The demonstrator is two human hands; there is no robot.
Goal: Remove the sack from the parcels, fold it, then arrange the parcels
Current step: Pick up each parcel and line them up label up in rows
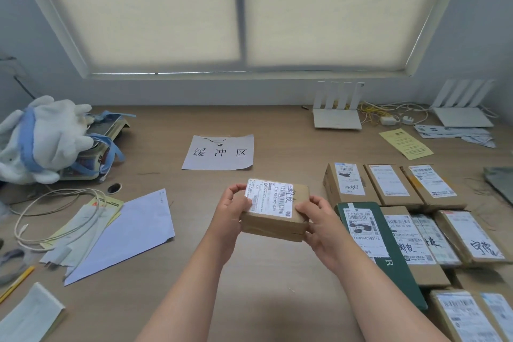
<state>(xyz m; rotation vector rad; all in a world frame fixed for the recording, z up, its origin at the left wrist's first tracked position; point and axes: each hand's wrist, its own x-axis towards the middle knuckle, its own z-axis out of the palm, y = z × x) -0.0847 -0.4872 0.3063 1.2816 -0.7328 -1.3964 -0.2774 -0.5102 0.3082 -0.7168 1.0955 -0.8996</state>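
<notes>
We see two bare arms reach out over the middle of the bench [263, 286]. Between the hands is a small brown parcel [273, 223], held up off the bench top. The left hand [230, 214] grips its left end, with the fingers curled over the top corner and onto the white label [270, 198]. The right hand [323, 228] grips its right end, with the thumb on top and the fingers wrapped under. The label faces up. It has bar codes on it, and there is black handwriting beside it.

Behind the parcel, toward the back edge, a white paper sign [219, 153] with three big characters lies flat.

The other parcels lie in rows on the right side of the bench, labels up. Three brown parcels [388, 184] sit side by side in the back row. In front of them lies a long green parcel [402, 286]. More brown boxes [469, 236] lie packed close together to its right. More boxes [466, 316] sit at the front right corner.

Along the back edge on the right stand two white routers [337, 118] with a tangle of wires between them. A yellow slip [405, 143] lies near them.

By the left edge sits a soft white toy [44, 136] with a blue band. In front of it we see a looped white cable [69, 190] and a pale blue sheet [130, 233] among other papers.
</notes>
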